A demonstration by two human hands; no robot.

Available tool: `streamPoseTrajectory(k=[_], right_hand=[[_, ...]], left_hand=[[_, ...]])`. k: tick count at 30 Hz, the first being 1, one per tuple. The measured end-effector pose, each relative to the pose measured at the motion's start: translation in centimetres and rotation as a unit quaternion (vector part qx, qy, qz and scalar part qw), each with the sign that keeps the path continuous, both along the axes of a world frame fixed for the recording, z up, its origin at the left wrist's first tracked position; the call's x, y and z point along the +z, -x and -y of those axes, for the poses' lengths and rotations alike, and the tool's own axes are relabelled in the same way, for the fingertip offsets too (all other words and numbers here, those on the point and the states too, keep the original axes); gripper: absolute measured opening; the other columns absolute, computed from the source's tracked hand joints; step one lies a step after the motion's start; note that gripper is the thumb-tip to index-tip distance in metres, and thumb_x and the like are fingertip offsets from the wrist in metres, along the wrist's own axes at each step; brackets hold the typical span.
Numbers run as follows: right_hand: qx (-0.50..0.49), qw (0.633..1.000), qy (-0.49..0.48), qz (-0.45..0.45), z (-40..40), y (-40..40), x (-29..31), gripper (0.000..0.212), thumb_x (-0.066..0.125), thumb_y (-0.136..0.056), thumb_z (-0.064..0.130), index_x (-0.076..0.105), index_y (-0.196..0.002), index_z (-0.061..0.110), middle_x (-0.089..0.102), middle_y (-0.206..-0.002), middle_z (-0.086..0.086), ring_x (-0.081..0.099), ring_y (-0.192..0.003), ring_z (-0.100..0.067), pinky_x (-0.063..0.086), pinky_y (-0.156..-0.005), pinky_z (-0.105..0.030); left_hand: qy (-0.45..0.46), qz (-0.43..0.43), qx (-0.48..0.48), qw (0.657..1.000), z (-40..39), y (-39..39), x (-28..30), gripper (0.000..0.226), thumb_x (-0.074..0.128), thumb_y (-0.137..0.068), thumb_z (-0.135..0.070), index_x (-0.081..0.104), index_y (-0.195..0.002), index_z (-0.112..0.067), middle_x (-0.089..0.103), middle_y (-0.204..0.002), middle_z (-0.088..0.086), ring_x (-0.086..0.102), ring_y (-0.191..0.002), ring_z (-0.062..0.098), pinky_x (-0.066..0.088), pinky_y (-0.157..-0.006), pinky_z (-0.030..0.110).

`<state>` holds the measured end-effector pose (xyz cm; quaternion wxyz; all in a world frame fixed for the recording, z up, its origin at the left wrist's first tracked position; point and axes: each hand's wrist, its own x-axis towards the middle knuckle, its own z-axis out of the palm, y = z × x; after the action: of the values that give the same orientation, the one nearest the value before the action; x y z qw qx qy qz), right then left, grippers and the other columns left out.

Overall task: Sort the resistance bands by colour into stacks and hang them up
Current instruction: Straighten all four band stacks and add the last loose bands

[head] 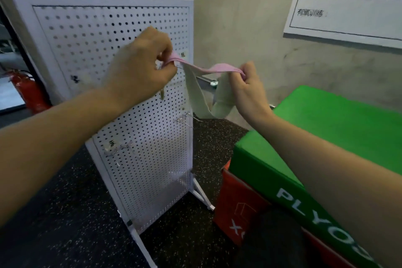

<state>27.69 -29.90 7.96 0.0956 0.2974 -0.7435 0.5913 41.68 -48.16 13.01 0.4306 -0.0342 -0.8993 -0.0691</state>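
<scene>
We judge the hanging barely begun: the white perforated metal pegboard shows bare wire hooks and no bands on them. Our left hand and right hand each pinch one end of a pink fabric resistance band with a cream underside, held in the air at the pegboard's right edge. Its long axis runs roughly level, left to right, the slack loop drooping between our hands.

Pink-and-cream woven cloth resistance band: matt, soft. White perforated metal pegboard: painted, smooth, faint sheen. Thin wire hooks: bright metal. Green padded box top: smooth, matt covering. Black speckled rubber floor: rough, dull.
</scene>
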Motion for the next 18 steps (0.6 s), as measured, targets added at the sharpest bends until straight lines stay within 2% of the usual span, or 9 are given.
streamPoseTrajectory(k=[2, 3, 5, 7, 9, 11, 15, 18], right_hand=[[-0.024, 1.000, 0.001, 0.017, -3.4, 0.9, -0.3, 0.018, 0.049, -0.093, 0.031, 0.040, -0.080, 0.023, 0.046, -0.072, -0.001, 0.044, -0.069, -0.016, 0.047, -0.064, -0.037], [-0.033, 0.999, 0.002, 0.036, -5.2, 1.6, -0.5, 0.017, 0.050, -0.087, 0.037, 0.041, -0.077, 0.026, 0.051, -0.075, -0.006, 0.051, -0.072, -0.021, 0.054, -0.068, -0.047], [-0.056, 0.995, -0.005, 0.079, -9.0, 3.0, -1.3, 0.018, 0.051, -0.079, 0.045, 0.043, -0.075, 0.030, 0.061, -0.084, -0.018, 0.064, -0.078, -0.031, 0.056, -0.070, -0.062], [-0.074, 0.991, 0.017, 0.115, -12.9, 3.3, -2.0, 0.017, 0.055, -0.083, 0.036, 0.042, -0.077, 0.027, 0.062, -0.087, -0.021, 0.068, -0.072, -0.030, 0.058, -0.067, -0.057], [-0.091, 0.984, 0.047, 0.143, -16.6, 3.9, -2.9, 0.015, 0.054, -0.090, 0.023, 0.042, -0.083, 0.018, 0.065, -0.090, -0.025, 0.069, -0.067, -0.026, 0.054, -0.057, -0.039], [-0.114, 0.978, 0.047, 0.169, -20.5, 4.7, -4.2, 0.012, 0.051, -0.096, 0.014, 0.044, -0.087, 0.013, 0.066, -0.090, -0.024, 0.067, -0.063, -0.022, 0.050, -0.054, -0.031], [-0.191, 0.962, 0.009, 0.195, -28.4, 6.4, -6.8, 0.012, 0.052, -0.099, 0.019, 0.043, -0.096, 0.012, 0.066, -0.085, -0.015, 0.060, -0.061, -0.019, 0.048, -0.052, -0.028], [-0.245, 0.951, -0.029, 0.185, -33.7, 7.1, -8.9, 0.019, 0.057, -0.097, 0.023, 0.042, -0.104, 0.015, 0.068, -0.092, -0.016, 0.059, -0.064, -0.018, 0.051, -0.057, -0.034]], left_hand=[[-0.030, 0.034, -0.022, 0.999, -2.9, 1.9, -0.4, 0.016, 0.063, -0.090, -0.024, 0.050, -0.088, -0.014, 0.055, -0.100, 0.005, 0.059, -0.089, 0.025, 0.051, -0.070, 0.029], [-0.046, 0.055, -0.037, 0.997, -4.4, 3.0, -0.7, 0.017, 0.064, -0.090, -0.024, 0.050, -0.087, -0.015, 0.057, -0.102, 0.006, 0.060, -0.091, 0.027, 0.055, -0.074, 0.037], [-0.076, 0.106, -0.062, 0.989, -7.4, 5.5, -1.6, 0.017, 0.064, -0.090, -0.024, 0.048, -0.085, -0.017, 0.058, -0.101, 0.006, 0.061, -0.091, 0.028, 0.056, -0.079, 0.046], [-0.126, 0.165, -0.087, 0.974, -10.2, 8.4, -2.9, 0.015, 0.063, -0.089, -0.022, 0.050, -0.085, -0.017, 0.060, -0.091, 0.004, 0.061, -0.081, 0.025, 0.055, -0.074, 0.048], [-0.172, 0.209, -0.109, 0.957, -13.1, 11.5, -4.5, 0.013, 0.064, -0.087, -0.021, 0.052, -0.083, -0.018, 0.060, -0.077, 0.002, 0.058, -0.066, 0.023, 0.051, -0.063, 0.037], [-0.187, 0.235, -0.129, 0.945, -16.2, 14.4, -6.1, 0.016, 0.065, -0.086, -0.020, 0.052, -0.079, -0.019, 0.055, -0.066, -0.002, 0.051, -0.058, 0.020, 0.040, -0.055, 0.030], [-0.203, 0.288, -0.190, 0.916, -23.3, 19.3, -9.3, 0.015, 0.065, -0.087, -0.017, 0.052, -0.079, -0.019, 0.053, -0.062, -0.002, 0.049, -0.052, 0.020, 0.037, -0.048, 0.027], [-0.203, 0.315, -0.225, 0.900, -28.3, 22.2, -11.8, 0.019, 0.066, -0.085, -0.014, 0.050, -0.077, -0.021, 0.055, -0.064, -0.002, 0.046, -0.053, 0.018, 0.036, -0.052, 0.028]])
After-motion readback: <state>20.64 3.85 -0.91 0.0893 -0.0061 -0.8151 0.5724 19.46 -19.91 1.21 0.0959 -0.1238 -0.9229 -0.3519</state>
